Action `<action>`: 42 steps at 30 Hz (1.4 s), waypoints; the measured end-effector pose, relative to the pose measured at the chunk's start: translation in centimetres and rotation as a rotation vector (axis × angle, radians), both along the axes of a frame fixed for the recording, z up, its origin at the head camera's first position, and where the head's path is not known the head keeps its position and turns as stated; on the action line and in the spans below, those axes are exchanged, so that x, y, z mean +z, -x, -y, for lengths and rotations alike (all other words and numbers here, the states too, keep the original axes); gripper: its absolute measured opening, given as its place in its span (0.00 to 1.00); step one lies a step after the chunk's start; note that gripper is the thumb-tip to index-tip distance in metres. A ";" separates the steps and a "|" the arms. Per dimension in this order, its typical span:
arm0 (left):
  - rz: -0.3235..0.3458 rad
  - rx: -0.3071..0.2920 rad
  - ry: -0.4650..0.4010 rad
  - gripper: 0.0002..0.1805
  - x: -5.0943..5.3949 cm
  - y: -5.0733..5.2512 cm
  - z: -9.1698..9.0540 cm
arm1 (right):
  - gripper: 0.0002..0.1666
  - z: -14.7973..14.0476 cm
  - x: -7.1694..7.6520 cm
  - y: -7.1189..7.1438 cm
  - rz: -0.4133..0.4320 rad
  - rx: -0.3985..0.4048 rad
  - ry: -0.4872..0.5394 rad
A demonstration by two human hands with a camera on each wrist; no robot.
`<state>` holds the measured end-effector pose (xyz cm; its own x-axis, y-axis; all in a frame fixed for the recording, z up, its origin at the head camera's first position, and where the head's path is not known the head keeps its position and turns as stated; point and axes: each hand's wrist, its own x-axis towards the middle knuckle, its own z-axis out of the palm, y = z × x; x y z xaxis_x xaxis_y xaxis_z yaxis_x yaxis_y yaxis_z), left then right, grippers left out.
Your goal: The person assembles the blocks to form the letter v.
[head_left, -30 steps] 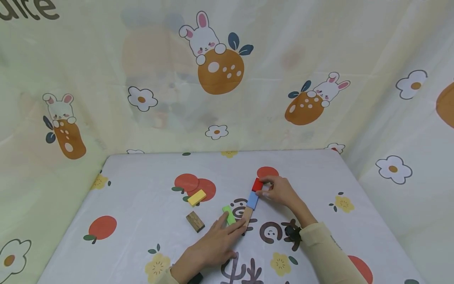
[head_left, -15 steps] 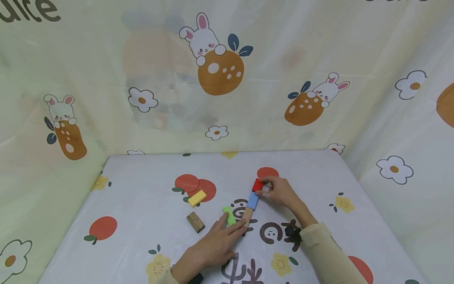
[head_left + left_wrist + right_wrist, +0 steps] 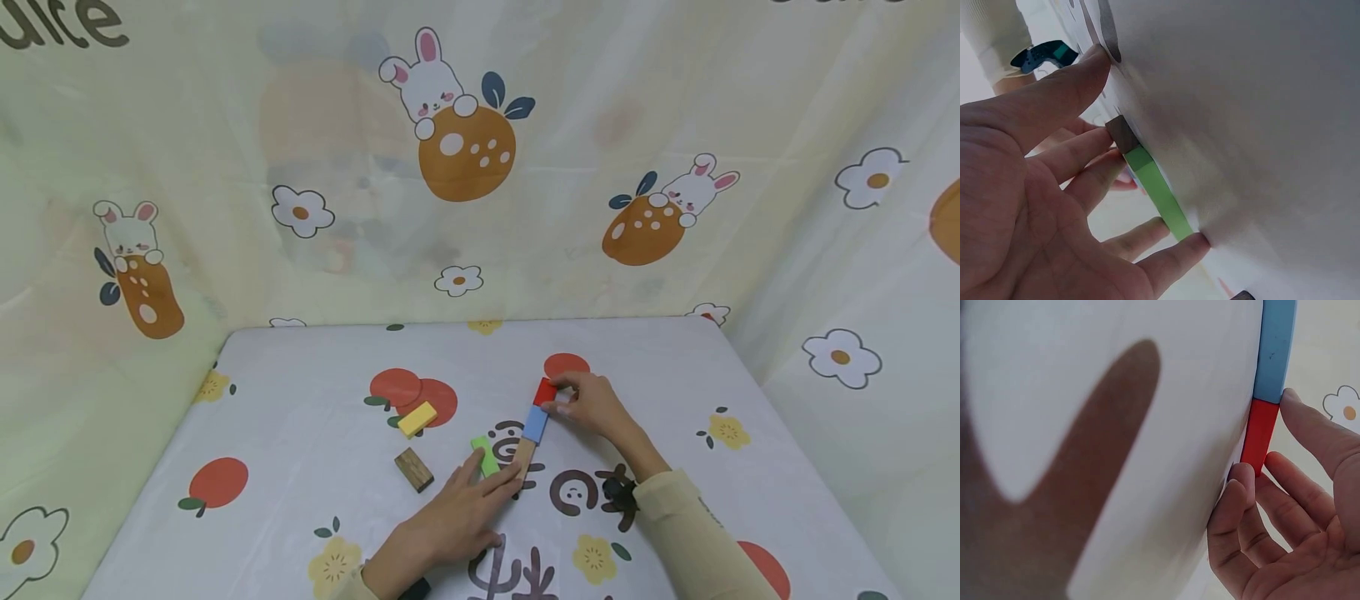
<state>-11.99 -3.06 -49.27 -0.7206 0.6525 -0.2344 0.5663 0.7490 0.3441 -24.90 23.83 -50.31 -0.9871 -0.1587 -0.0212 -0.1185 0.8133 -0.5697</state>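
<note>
Blue block [image 3: 535, 424] lies mid-row on the desk [image 3: 300, 417], between the hands in the head view. The red block [image 3: 545, 392] touches its far end, the tan block [image 3: 524, 455] its near end. Just right of it, the right hand [image 3: 596, 406] pinches the red block. Nearer and left of it, the left hand [image 3: 457, 512] has fingers extended, touching the tan block and green block [image 3: 486, 457]. Well left of it lie a yellow block [image 3: 417, 418] and wood-grain block [image 3: 414, 470].

Left wrist view: spread fingers touch the green block.

Right wrist view: the red block meets the blue block's end, thumb at their joint.
</note>
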 end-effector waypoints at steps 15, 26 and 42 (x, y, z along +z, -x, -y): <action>-0.008 -0.005 0.000 0.45 -0.1 0.0 0.1 | 0.28 0.5 0.0 -0.5 -0.006 -0.031 -0.030; -0.007 -0.001 -0.001 0.45 -0.2 0.0 0.1 | 0.29 0.7 0.2 -0.9 -0.003 -0.008 -0.046; -0.008 -0.008 -0.008 0.45 -0.3 0.0 0.2 | 0.46 1.2 0.4 -2.3 0.034 -0.002 -0.085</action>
<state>-12.04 -3.26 -49.56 -0.7174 0.6600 -0.2230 0.5749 0.7417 0.3457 -22.58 22.67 -49.90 -0.9859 -0.1529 -0.0680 -0.0986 0.8591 -0.5022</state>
